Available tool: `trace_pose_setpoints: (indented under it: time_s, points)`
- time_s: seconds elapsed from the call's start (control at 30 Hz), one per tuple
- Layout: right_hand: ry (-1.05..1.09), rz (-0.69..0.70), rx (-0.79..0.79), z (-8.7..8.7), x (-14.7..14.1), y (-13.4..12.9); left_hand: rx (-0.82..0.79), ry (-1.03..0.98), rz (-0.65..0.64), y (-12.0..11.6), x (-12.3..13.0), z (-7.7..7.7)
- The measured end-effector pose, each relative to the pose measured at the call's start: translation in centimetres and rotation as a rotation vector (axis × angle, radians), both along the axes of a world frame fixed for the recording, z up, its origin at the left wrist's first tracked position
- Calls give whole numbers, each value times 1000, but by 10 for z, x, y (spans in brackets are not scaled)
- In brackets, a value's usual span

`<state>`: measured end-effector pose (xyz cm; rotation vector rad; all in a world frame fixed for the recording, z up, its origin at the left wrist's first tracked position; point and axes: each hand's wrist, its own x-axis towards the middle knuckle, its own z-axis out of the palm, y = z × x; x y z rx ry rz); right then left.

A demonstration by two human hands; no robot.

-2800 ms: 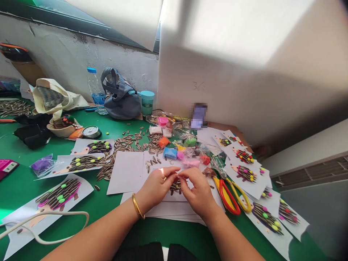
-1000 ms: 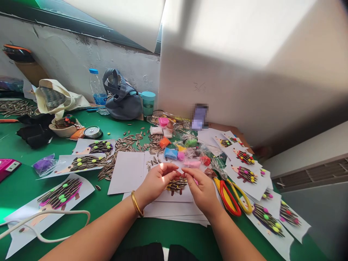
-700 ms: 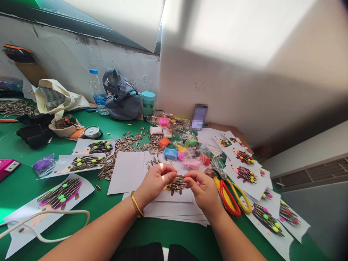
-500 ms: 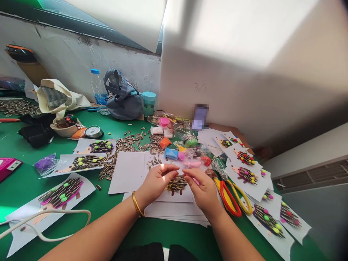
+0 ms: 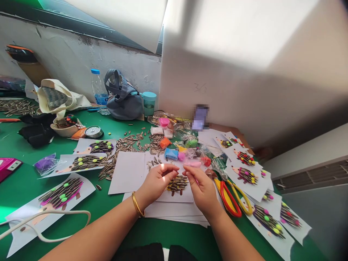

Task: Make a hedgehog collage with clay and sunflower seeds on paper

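Note:
My left hand (image 5: 160, 179), with a gold bangle at the wrist, and my right hand (image 5: 202, 185) hover close together over a hedgehog picture (image 5: 178, 183). Sunflower seeds form its spines on a yellow body, with brown feet below. Both hands are closed in a pinch, thumbs against fingers. Anything between the fingertips is too small or hidden to make out. Part of the picture is covered by my hands. White paper sheets (image 5: 174, 210) lie underneath. Just beyond my fingers are a blue clay packet (image 5: 171, 154) and a pink clay packet (image 5: 192, 164).
Red-and-yellow scissors (image 5: 230, 199) lie right of my right hand. Finished-looking hedgehog cards (image 5: 268, 217) line the right side, and others (image 5: 61, 192) the left. Loose sunflower seeds (image 5: 126, 143) are spread behind the paper. A white cable (image 5: 67, 214) crosses the left front.
My right hand's fingers have shifted slightly, with the thumb tucked in closer. A bit of pink beside the right thumb no longer shows. My left hand has hardly moved.

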<state>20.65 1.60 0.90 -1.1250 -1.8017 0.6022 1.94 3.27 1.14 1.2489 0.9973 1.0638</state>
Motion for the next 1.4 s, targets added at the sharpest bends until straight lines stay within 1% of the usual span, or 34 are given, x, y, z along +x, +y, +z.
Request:
trace_pose_setpoints:
  time_s: [0.1,0.17,0.3,0.37,0.5,0.6,0.67,0.77,0.83,1.0,1.13,1.2,1.33,1.4]
  points:
    - [-4,-1,-16,-3,1,0,-7,58,23,1,0,0]
    - [-16,-14,-18,-3,1,0,-8,72,15,0,-1,2]
    - [-25,-41,-8,-1,2,-1,-23,2,-22,-3,-1,4]
    - [-25,-30,-4,0,1,-1,-8,9,-4,-3,-1,2]
    - [-26,35,27,0,1,0,-6,51,-17,-1,-1,-2]
    - [-19,53,43,-1,1,0,17,100,20,0,-1,-2]
    - [-22,38,46,-1,1,0,7,90,14,0,-1,0]
    - [-31,2,45,0,1,-1,-14,20,-29,-2,-1,1]
    - [-29,-2,44,1,1,-1,-6,1,-26,-3,-1,0]
    - [-3,32,67,0,0,0,9,35,-18,-1,0,-1]
    - [-32,-1,29,-3,1,1,-9,101,26,0,0,2]
    - [-53,-23,22,-4,1,1,-18,83,21,-1,0,3]
    - [-51,-46,20,-3,0,1,-39,-30,-42,-3,0,3]
    - [-51,-37,21,-3,0,1,-27,-30,-33,-3,0,3]
